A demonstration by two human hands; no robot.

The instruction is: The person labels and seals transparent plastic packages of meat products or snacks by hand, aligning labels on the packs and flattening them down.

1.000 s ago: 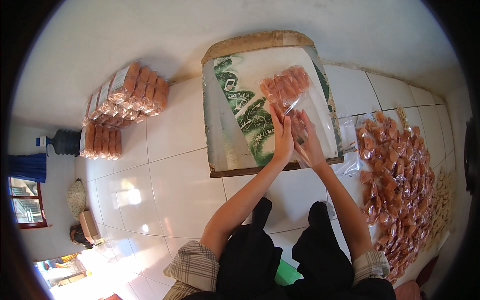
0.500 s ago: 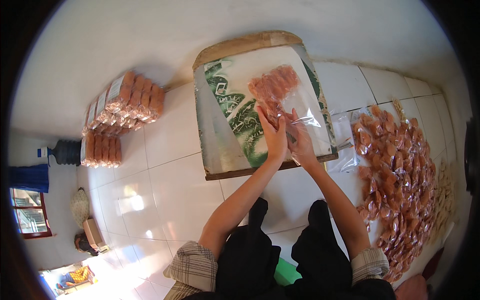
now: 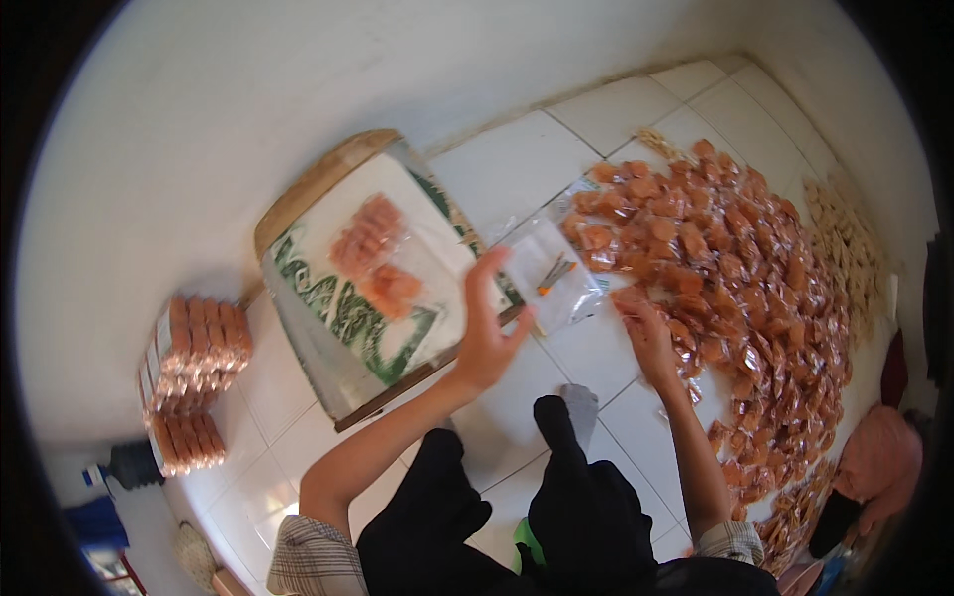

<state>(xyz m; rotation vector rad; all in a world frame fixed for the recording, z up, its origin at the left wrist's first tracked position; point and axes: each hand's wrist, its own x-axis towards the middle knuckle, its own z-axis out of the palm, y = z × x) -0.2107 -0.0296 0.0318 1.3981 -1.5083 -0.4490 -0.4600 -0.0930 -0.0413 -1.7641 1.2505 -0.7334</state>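
Observation:
My left hand (image 3: 485, 328) hangs over the near right edge of a low box-like stand, fingers spread and nothing in them. On the stand's white and green top (image 3: 343, 211) lies a clear bag of orange-brown pieces (image 3: 366, 238), its lower part holding a separate clump (image 3: 390, 290). My right hand (image 3: 648, 336) is at the left edge of a large heap of small clear-wrapped orange packets (image 3: 725, 268). Its fingers are bent together against the packets; what they pinch is too blurred to make out.
Flat clear plastic bags (image 3: 561, 268) with a small orange-handled tool (image 3: 556, 276) on them lie between stand and heap. Filled packs are stacked (image 3: 204, 343) by the wall at left. Pale sticks (image 3: 845, 238) spread beyond the heap. A blue water jug (image 3: 134, 465) lies far left.
Both hands have let go of the clear bag, which now lies on the stand. My right hand has gone right to the heap; my left has opened. The view has swung right.

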